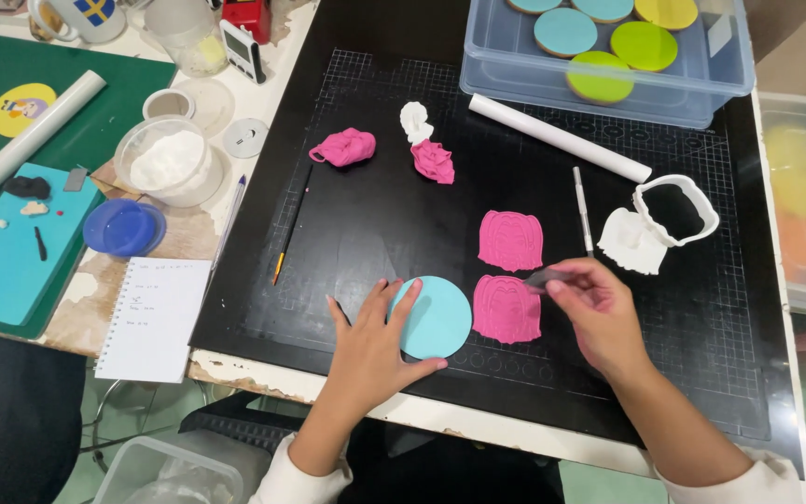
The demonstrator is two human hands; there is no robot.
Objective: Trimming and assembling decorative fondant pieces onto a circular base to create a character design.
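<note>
The left hand (pixel 372 343) lies flat, fingers spread, on the left edge of a smooth turquoise disc (pixel 437 317) near the front edge of the black cutting mat (pixel 375 224) on the table. Just right of the disc sits a pink cutout (pixel 507 309) embossed with ridged lines; a second pink cutout (pixel 510 240) lies above it. The right hand (pixel 599 313) pinches a small dark tool (pixel 545 276) over the lower cutout's top corner.

**Even overhead light, mostly sharp**

Soft, bright indoor light falls from above; shadows under the hands (pixel 478 327) are faint and short. The black cutting mat (pixel 375 233) shows a dull sheen without harsh glare. The centre is crisp; the right hand's fingertips blur slightly, and the edges bend with wide-angle distortion.
</note>
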